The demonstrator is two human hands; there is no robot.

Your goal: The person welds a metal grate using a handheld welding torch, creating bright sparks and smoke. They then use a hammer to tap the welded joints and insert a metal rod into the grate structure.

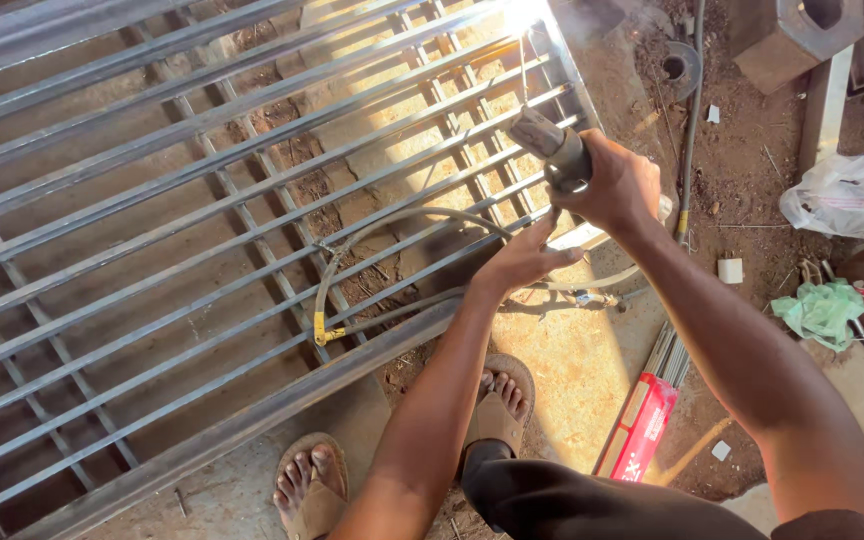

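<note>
Right hand (614, 185) fingers clamped round a welding holder (552, 147), its rod (523, 70) pointing up and away to the grille (202, 200); left hand (527, 255), fingers together, rests just below.

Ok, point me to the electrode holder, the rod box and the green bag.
electrode holder (552, 146): head view, on its grey barrel above the right hand's grip.
rod box (640, 428): head view, middle of its red face.
green bag (820, 310): head view, centre of the crumpled plastic.

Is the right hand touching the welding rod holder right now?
Touching. The head view shows the right hand wrapped around the welding holder's handle, fingers closed on it, no gap.
</note>
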